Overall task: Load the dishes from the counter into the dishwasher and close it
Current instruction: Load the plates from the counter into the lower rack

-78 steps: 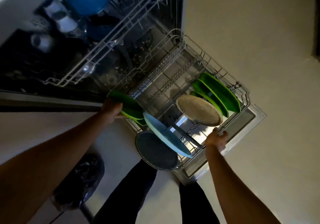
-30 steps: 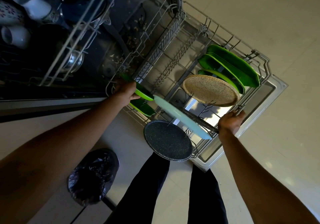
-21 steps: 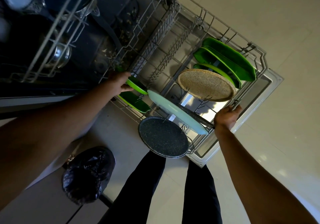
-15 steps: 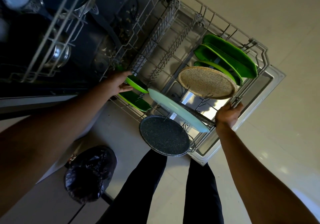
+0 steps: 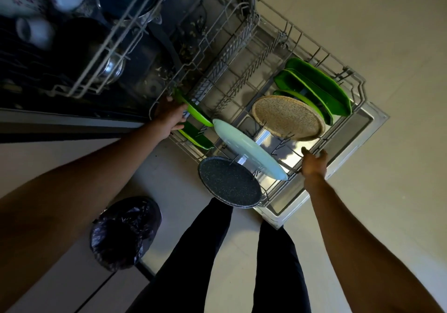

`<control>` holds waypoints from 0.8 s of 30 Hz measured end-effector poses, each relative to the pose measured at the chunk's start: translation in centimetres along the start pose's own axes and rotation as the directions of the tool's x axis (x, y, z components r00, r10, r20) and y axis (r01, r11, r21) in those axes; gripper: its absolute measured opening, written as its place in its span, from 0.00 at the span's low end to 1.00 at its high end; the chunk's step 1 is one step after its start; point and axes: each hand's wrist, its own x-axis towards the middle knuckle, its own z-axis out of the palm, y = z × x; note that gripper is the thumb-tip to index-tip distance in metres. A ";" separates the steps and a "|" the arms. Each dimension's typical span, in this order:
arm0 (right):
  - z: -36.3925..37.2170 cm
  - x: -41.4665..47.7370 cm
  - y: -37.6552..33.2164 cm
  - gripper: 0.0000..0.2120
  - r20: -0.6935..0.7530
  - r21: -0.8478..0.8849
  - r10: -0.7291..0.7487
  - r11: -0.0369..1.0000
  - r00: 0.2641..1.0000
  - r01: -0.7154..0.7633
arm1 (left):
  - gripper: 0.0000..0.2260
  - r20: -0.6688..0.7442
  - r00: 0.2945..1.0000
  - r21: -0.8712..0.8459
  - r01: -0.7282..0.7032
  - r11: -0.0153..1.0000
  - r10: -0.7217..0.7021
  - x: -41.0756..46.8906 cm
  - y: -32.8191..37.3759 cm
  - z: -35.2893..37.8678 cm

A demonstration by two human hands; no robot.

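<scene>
The lower rack (image 5: 361, 87) stands pulled out over the open dishwasher door (image 5: 365, 128) in the middle of the frame, holding dark green plates (image 5: 319, 87) at right, a tan speckled plate (image 5: 287, 118), a pale blue plate (image 5: 249, 153) and a dark speckled plate (image 5: 229, 182) nearest the bottom. The left hand (image 5: 169, 116) lies at the rack's left corner against a bright green plate (image 5: 198, 115); I cannot tell whether it grips. The right hand (image 5: 313, 164) is open, fingers spread at the rack's lower right rim.
</scene>
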 end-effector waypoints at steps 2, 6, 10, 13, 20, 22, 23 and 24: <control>-1.7 -0.7 1.0 0.35 0.054 -0.038 0.018 0.999 0.998 -0.016 | 0.02 0.008 1.000 -0.019 -0.009 1.000 0.009 -2.8 -0.9 0.0; -4.4 -4.7 1.8 0.13 0.213 -0.131 0.025 0.991 0.977 0.003 | 0.11 0.084 0.996 0.010 0.005 1.000 -0.005 -7.5 -3.6 0.7; -7.3 -10.6 0.6 0.10 0.161 -0.083 -0.025 0.996 0.987 0.039 | 0.10 0.092 0.996 0.027 -0.008 1.000 0.005 -13.0 -4.2 1.5; -7.7 -16.2 -2.9 0.10 0.053 -0.095 -0.214 0.971 0.975 0.218 | 0.08 0.050 0.990 0.007 -0.136 0.991 0.135 -16.7 -3.3 0.5; -1.0 -31.3 -12.5 0.07 0.474 -0.014 -0.688 0.618 0.549 0.786 | 0.08 -0.246 0.759 0.214 -0.564 0.798 0.603 -27.9 3.5 -10.8; 1.6 -36.7 -15.4 0.07 0.543 0.079 -0.757 0.477 0.363 0.876 | 0.09 -0.379 0.649 0.250 -0.615 0.748 0.660 -30.4 3.9 -16.0; 2.7 -39.1 -16.6 0.07 0.552 0.133 -0.786 0.411 0.277 0.902 | 0.08 -0.448 0.605 0.247 -0.623 0.742 0.658 -31.4 3.7 -18.4; 4.3 -42.1 -17.8 0.07 0.551 0.181 -0.813 0.334 0.186 0.925 | 0.08 -0.529 0.559 0.231 -0.629 0.742 0.639 -32.3 3.1 -21.5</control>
